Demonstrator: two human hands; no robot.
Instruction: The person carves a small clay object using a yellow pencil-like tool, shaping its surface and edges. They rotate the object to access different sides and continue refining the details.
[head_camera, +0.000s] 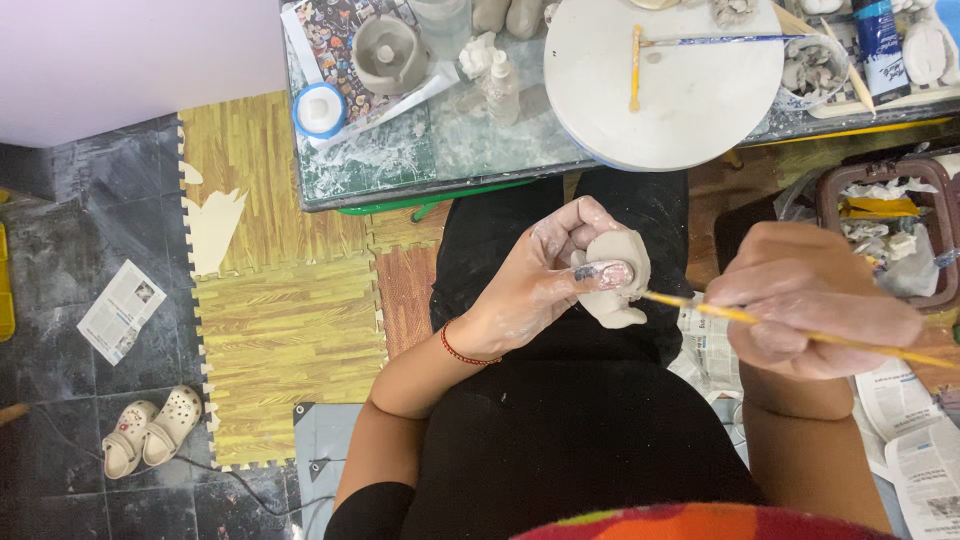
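Left hand (535, 285) curled tight round a clay piece (618, 280) — right hand (815, 300) pinching a thin brush (700, 306).

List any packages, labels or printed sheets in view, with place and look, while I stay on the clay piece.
Paint tube: table, top right; dark body, blue label.
Small squeeze bottle: table centre; pale, clay-smeared.
Tape roll: table's left edge; white, blue rim.
Printed picture sheet: under the clay pot; many small colours.
Folded newspaper: floor, left; white and grey.
Newspaper sheets: lower right, beside the right hand.
No screens.
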